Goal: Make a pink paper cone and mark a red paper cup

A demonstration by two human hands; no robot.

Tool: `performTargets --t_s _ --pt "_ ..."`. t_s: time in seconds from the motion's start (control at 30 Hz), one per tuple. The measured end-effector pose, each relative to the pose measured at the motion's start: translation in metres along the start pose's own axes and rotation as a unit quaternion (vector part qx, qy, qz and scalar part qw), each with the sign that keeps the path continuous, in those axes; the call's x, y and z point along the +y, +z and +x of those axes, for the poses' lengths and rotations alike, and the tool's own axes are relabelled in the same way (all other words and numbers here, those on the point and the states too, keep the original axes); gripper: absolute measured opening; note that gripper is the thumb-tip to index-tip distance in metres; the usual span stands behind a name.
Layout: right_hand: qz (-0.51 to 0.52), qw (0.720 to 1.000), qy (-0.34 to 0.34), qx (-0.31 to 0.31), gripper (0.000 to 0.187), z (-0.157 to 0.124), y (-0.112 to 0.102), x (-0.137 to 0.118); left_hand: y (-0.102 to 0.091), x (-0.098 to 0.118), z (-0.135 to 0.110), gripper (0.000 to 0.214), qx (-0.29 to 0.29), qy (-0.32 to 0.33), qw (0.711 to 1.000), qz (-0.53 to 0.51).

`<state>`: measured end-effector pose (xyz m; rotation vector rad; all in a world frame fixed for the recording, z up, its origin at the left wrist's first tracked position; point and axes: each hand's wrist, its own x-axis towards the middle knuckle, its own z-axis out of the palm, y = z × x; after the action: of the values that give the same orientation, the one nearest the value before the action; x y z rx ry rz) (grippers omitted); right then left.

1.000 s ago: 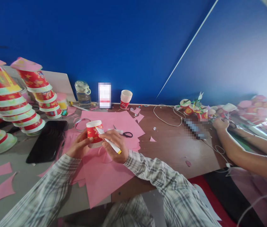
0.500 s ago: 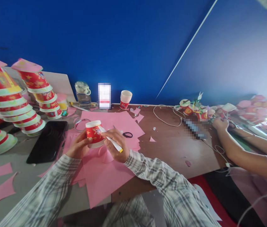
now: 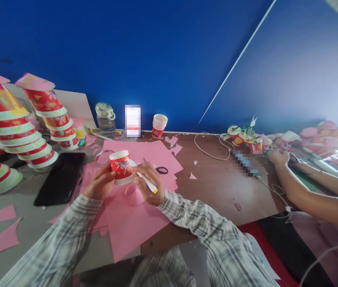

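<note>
A red paper cup [image 3: 120,165] with white bands and coloured print is gripped by my left hand [image 3: 101,184] from its left side, slightly tilted. My right hand [image 3: 150,185] holds a white marker [image 3: 147,182] with a yellow end, pointing toward the cup's right side; whether the tip touches the cup I cannot tell. Below the cup a pink paper cone [image 3: 134,195] sits on pink paper sheets [image 3: 140,233]. Scissors with black handles [image 3: 162,170] lie just right of my right hand, their blades partly hidden.
Stacked red cups with pink cone tops [image 3: 45,103] stand at the left, near a black phone [image 3: 59,179]. A water jug [image 3: 105,119], a lit screen [image 3: 132,120] and another cup [image 3: 159,126] line the wall. At the right another person's hand [image 3: 279,158] works among paper crafts.
The red cup has risen slightly and tilted in my left hand. My right hand and the marker have shifted a little to the right.
</note>
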<state>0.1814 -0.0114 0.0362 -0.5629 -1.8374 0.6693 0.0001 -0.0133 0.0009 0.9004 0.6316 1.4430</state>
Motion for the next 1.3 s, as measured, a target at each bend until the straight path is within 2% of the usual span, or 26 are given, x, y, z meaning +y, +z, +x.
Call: performTargets --t_s 0.13,0.3,0.4,0.6,0.73,1.3 --pt "0.01 1.0 -0.006 0.001 0.024 -0.002 0.002 0.0 0.002 -0.002 -0.002 0.039 0.011 -0.007 1.0 -0.01" --pt "0.013 0.999 -0.02 -0.036 0.027 -0.005 0.004 0.0 0.007 -0.005 -0.003 0.054 0.039 -0.019 0.999 0.031" --pt "0.007 0.998 -0.036 -0.056 0.029 -0.006 0.003 0.0 0.009 -0.003 -0.002 0.048 0.049 -0.026 0.997 0.047" --pt "-0.028 0.996 -0.056 -0.057 0.03 -0.007 0.002 0.002 0.013 0.001 -0.001 0.039 0.033 -0.03 0.999 0.024" --pt "-0.052 0.995 -0.053 -0.07 0.031 -0.005 0.002 0.003 0.016 0.001 -0.001 0.035 0.047 -0.02 0.998 0.036" --pt "-0.06 0.993 -0.047 -0.087 0.03 -0.003 0.003 0.005 0.018 0.003 -0.001 0.045 0.057 -0.023 0.996 0.059"
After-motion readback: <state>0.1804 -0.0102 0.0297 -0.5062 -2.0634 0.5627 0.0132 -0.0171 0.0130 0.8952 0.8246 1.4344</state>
